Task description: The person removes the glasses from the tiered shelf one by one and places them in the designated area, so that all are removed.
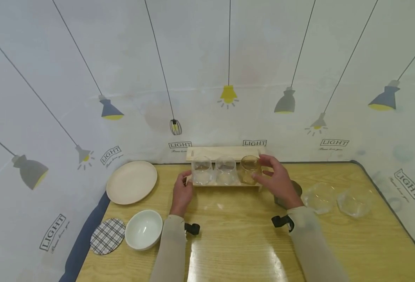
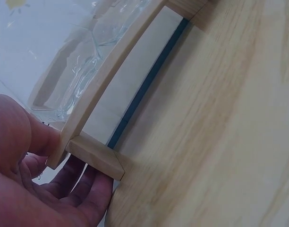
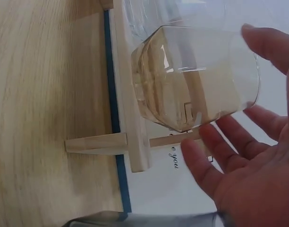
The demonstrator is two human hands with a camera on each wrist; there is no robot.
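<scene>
A small wooden rack (image 1: 228, 185) on legs stands at the back of the table against the wall. My left hand (image 1: 183, 192) grips its left end, thumb above the board and fingers around the short leg (image 2: 95, 156) below. On the rack are two clear glasses, the left glass (image 1: 202, 172) and the middle glass (image 1: 226, 172), and an amber glass (image 1: 248, 170) at the right end. My right hand (image 1: 278, 180) holds the amber glass from the right, thumb and fingers on opposite sides near its rim. The amber glass (image 3: 196, 78) has its base at the rack's board.
Right of my right wrist stand a dark glass (image 1: 296, 188), partly hidden, and two clear faceted glasses, one nearer (image 1: 319, 197) and one farther right (image 1: 355, 201). At left are a cream plate (image 1: 131, 182), a white bowl (image 1: 144, 230) and a checked coaster (image 1: 107, 236).
</scene>
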